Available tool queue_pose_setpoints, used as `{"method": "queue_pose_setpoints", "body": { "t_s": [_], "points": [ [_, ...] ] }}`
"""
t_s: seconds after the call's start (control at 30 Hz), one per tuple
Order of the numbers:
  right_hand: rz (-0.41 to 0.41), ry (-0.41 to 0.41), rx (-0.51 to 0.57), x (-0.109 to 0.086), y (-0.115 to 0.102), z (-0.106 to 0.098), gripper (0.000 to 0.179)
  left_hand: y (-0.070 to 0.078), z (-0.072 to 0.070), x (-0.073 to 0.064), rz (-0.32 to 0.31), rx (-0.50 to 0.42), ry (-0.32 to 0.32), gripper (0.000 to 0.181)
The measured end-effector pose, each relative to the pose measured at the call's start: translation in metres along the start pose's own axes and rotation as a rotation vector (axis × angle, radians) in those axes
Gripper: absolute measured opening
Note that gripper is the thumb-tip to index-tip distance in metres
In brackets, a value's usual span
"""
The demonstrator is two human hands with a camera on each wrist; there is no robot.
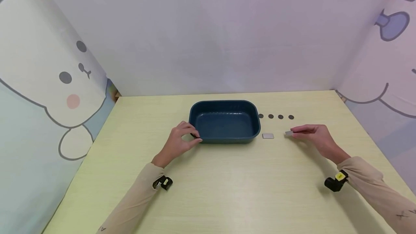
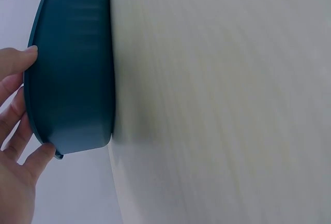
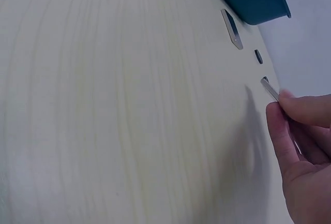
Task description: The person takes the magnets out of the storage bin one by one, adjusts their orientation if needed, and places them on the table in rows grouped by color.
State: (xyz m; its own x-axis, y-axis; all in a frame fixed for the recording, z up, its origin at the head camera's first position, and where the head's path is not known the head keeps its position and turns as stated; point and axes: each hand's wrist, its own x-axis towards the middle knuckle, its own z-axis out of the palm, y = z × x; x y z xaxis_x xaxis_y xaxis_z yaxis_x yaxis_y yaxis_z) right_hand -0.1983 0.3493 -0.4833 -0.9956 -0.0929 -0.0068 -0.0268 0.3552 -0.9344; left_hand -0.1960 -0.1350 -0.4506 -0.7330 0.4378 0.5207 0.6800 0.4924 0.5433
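Note:
A dark blue rectangular plastic basin (image 1: pixel 224 141) stands on the table, its inside bare. My left hand (image 1: pixel 180 138) grips its rim at the near left corner; in the left wrist view the thumb and fingertips lie along the rim of the basin (image 2: pixel 72 79). To the right, my right hand (image 1: pixel 315 138) pinches a thin, flat silver-grey piece (image 3: pixel 269 88) between thumb and fingers, held above the table. Its far part is hidden by the fingers. A similar flat rectangular piece (image 1: pixel 268 136) lies on the table between the basin and my right hand.
Several small dark discs (image 1: pixel 281 117) lie in a row behind the flat piece, starting at the basin's right side. The pale wooden table (image 1: pixel 224 190) ends at a white backdrop (image 1: pixel 224 46). Printed cartoon panels (image 1: pixel 42 82) flank the table.

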Motion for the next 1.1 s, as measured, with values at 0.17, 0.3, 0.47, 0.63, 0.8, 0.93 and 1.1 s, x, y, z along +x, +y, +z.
{"method": "queue_pose_setpoints", "body": {
  "t_s": [0.17,0.3,0.47,0.63,0.8,0.93,1.1],
  "points": [
    [-0.018,-0.012,-0.058,0.0008,0.002,-0.0004,0.039,0.0002,-0.0003,0.0001,0.003,-0.001,0.001,0.011],
    [-0.035,-0.026,-0.083,0.0018,0.0036,-0.0008,0.039,0.0004,-0.0002,0.0004,-0.001,-0.002,-0.001,0.011],
    [-0.031,-0.036,-0.098,0.0035,0.0048,-0.0008,0.038,0.0011,-0.0003,0.0007,0.0,-0.007,-0.004,0.012],
    [-0.029,-0.032,-0.141,0.0038,0.0035,-0.0012,0.038,0.0019,0.0,0.0007,-0.006,-0.008,-0.006,0.012],
    [-0.075,-0.03,-0.231,0.0053,0.0037,-0.0033,0.033,0.004,0.0003,0.001,0.003,0.0,-0.001,0.012],
    [-0.148,-0.025,-0.308,0.0083,0.0031,-0.0013,0.025,0.0046,-0.0007,0.001,0.012,0.004,0.008,0.011],
    [-0.261,-0.02,-0.407,0.0097,0.002,0.0019,0.017,0.0021,-0.0001,0.0016,0.014,0.008,0.001,0.012]
  ]
}}
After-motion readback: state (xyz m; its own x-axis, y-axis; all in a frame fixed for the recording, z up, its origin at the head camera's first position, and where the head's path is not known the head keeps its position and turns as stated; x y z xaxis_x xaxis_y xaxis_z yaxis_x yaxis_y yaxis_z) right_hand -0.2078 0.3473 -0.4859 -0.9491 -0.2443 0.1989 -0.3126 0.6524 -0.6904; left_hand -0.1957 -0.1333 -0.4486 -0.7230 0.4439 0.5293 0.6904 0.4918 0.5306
